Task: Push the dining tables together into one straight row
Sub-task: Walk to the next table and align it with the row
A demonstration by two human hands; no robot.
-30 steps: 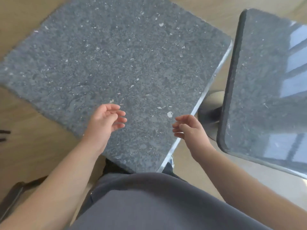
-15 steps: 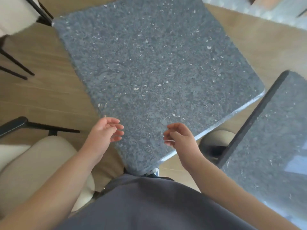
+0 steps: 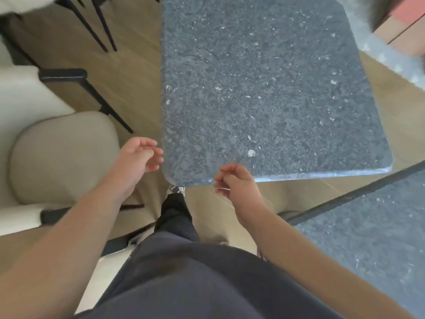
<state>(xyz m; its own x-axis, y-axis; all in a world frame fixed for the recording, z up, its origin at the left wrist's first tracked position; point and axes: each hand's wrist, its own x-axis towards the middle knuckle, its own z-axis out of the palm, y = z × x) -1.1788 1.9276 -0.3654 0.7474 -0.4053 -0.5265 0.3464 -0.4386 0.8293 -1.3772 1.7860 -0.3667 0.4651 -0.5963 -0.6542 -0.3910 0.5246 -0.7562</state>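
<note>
A dark speckled stone dining table (image 3: 264, 88) fills the upper middle of the head view, its near left corner just in front of me. A second table (image 3: 372, 229) of the same stone shows at the lower right, set at an angle, with a wedge of floor between the two. My left hand (image 3: 138, 157) hovers at the first table's left edge, fingers loosely curled and apart, holding nothing. My right hand (image 3: 236, 183) hangs over the near edge by that corner, fingers also curled and empty. I cannot tell whether either hand touches the stone.
A beige cushioned chair (image 3: 62, 155) with black legs stands close on my left. More black chair legs (image 3: 96, 26) are at the top left. Wooden floor (image 3: 128, 72) lies between them and the table. A pale rug edge (image 3: 388, 58) and a pinkish box are at the upper right.
The view has swung: the first table now sits straighter and further right, and the chair has come in on the left. My hands have slid from over the tabletop to its near left corner.
</note>
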